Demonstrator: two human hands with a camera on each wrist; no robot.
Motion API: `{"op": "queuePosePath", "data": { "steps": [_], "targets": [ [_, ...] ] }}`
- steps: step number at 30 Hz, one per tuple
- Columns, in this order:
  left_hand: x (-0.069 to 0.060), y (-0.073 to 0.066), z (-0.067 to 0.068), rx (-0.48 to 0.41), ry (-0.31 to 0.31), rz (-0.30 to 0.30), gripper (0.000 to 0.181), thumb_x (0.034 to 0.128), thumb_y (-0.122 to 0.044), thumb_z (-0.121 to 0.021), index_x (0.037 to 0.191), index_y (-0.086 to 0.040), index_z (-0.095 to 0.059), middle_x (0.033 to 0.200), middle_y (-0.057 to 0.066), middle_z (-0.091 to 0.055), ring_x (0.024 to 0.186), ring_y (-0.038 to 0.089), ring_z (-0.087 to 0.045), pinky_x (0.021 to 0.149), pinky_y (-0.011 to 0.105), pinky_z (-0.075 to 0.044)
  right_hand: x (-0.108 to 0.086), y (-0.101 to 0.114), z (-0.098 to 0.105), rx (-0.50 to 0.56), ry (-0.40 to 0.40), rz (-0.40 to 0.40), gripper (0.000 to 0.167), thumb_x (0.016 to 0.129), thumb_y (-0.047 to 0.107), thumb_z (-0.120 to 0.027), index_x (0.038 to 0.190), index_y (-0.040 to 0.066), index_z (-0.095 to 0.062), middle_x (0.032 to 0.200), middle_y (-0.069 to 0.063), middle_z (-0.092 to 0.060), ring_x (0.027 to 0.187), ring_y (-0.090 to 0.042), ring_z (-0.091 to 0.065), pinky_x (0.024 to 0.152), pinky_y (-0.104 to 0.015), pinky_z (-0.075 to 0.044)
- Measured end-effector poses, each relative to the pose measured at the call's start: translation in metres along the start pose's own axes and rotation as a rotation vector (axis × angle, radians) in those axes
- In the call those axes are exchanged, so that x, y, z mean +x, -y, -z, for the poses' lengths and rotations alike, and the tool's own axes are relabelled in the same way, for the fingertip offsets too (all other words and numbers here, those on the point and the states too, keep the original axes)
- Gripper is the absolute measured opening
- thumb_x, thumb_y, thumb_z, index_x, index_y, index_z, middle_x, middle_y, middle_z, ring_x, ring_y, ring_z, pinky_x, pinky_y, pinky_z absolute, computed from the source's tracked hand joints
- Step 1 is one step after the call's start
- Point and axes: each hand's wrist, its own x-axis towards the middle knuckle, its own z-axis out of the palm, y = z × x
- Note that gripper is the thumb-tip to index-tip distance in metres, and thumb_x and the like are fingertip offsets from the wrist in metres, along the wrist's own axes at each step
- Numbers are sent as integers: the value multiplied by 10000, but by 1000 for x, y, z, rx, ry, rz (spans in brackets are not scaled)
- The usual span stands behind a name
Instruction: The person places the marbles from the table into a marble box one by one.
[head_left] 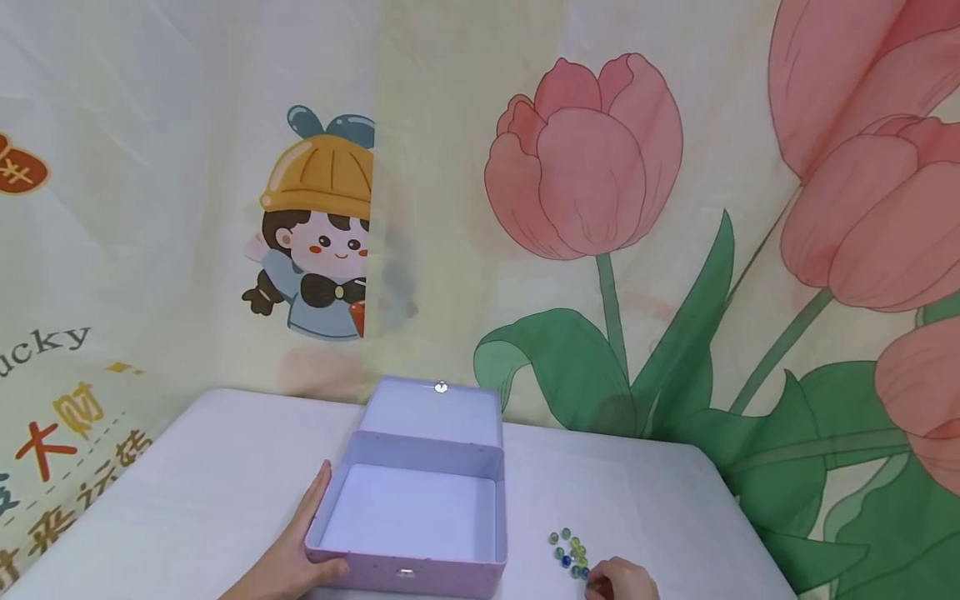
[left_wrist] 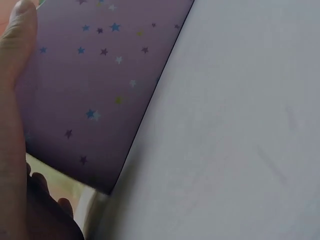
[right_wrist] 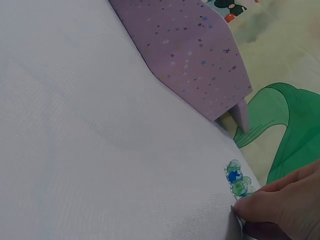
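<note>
A lilac box (head_left: 406,575) stands with its lid folded back; its pale inside (head_left: 412,512) holds nothing that I can see. My left hand (head_left: 296,542) holds the box's near left corner, thumb bent round the front and fingers along the side. Star prints cover the box wall (left_wrist: 95,75) in the left wrist view. Right of the box lies a cluster of glass marbles (head_left: 575,552), green, yellow and blue. My right hand (head_left: 624,579) has its curled fingertips down at the cluster's near end, against a blue marble (head_left: 586,573). Whether a marble is between them is hidden.
A white cloth covers the table (head_left: 645,492). Behind it hangs a curtain printed with tulips (head_left: 588,167) and a cartoon child (head_left: 318,233). The raised lid (head_left: 435,412) leans back close to the curtain. A small metal clasp (head_left: 406,572) sits on the box front.
</note>
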Motion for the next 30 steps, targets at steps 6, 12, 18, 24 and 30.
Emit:
{"op": "queuePosePath", "data": {
  "steps": [6, 12, 18, 24, 30],
  "targets": [
    [0, 1, -9, -40, -13, -4, 1088, 801, -314, -751, 1537, -124, 28, 1572, 230, 91, 1344, -188, 82, 996, 721, 24, -2, -4, 1, -46, -22, -10, 87, 787, 137, -748, 802, 149, -663, 717, 60, -546, 649, -83, -511, 598, -245, -438],
    [0, -1, -7, 16, -10, -1, 1103, 781, -266, -767, 1538, -136, 25, 1585, 197, 79, 1359, -164, 92, 1103, 212, 34, -6, -1, 3, -42, -69, 20, 95, 779, 127, -753, 780, 153, -661, 703, 65, -530, 640, -76, -486, 585, -233, -427],
    [-1, -1, 0, 42, -17, -10, 1096, 787, -286, -759, 1537, -128, 25, 1576, 229, 67, 1359, -162, 87, 1060, 116, 15, -6, 8, 7, 29, -118, 82, 94, 769, 106, -753, 742, 145, -672, 676, 68, -539, 631, -58, -499, 584, -231, -467],
    [0, -1, 0, 14, -21, 17, 1086, 786, -296, -757, 1540, -150, 11, 1587, 196, 61, 1366, -152, 72, 1136, 478, 16, -4, 14, 17, 110, -75, 126, 78, 767, 106, -758, 791, 134, -688, 737, 63, -603, 688, -72, -576, 620, -246, -513],
    [-1, -1, -3, 41, -34, -31, 1054, 807, -341, -732, 1537, -106, -9, 1582, 219, 33, 1387, -127, 61, 1061, 96, -1, -1, 30, 31, 154, -81, 236, 116, 763, 31, -745, 822, 123, -706, 780, 67, -636, 723, -70, -603, 642, -230, -524]
  ]
}}
